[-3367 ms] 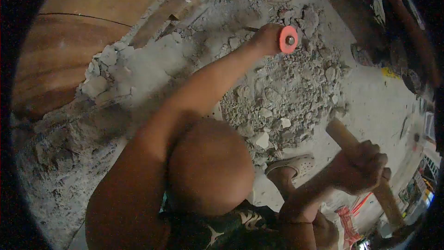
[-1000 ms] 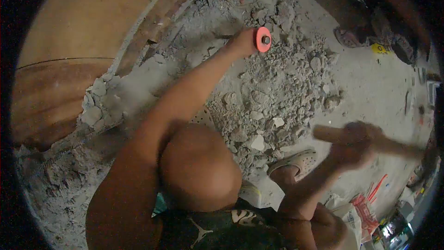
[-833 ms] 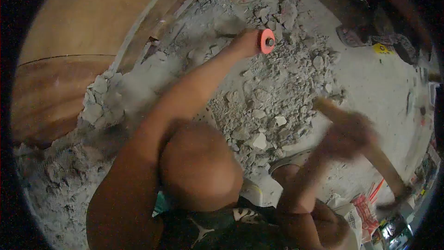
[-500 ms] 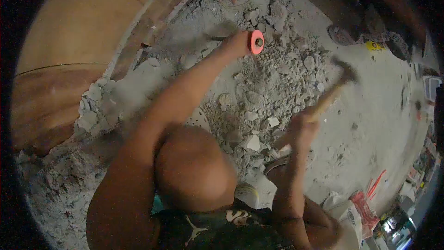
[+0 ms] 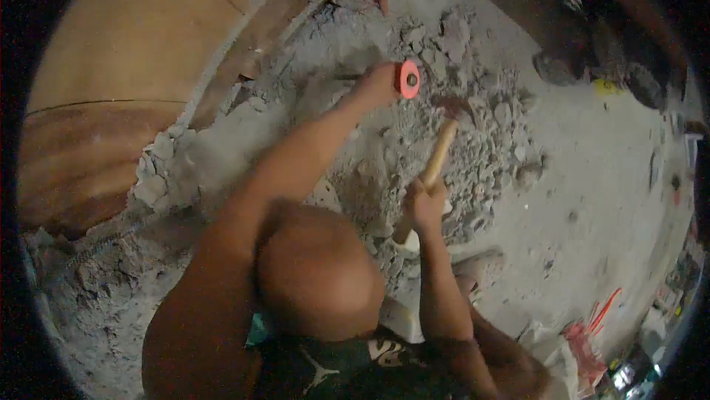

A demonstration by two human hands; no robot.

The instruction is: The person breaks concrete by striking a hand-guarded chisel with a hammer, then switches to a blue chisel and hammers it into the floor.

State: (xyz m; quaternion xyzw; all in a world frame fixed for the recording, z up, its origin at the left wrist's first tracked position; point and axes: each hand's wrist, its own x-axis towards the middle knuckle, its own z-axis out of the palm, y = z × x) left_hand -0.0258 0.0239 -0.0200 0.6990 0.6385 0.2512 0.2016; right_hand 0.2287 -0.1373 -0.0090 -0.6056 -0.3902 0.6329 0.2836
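My left hand [image 5: 380, 83] is wrapped round a chisel [image 5: 413, 80] with a round pink hand guard. The chisel lies roughly level, its struck end facing right and its dark shank reaching left toward the broken wall base. In my right hand [image 5: 427, 208] is a hammer [image 5: 441, 150], gripped by its wooden handle. The hammer's blurred dark head is just right of and below the chisel's struck end, apart from it. My bent knee [image 5: 318, 274] rises between the two arms.
Grey rubble [image 5: 473, 156] is heaped under and right of my hands. A tan tiled wall [image 5: 148, 38] with a broken lower edge stands at left. White and red bags [image 5: 584, 352] lie at lower right. Dark shoes [image 5: 558, 67] sit at upper right.
My right hand has swung the hammer left, bringing its head from over the floor at right to near the chisel. My left hand stays about where it was on the chisel.
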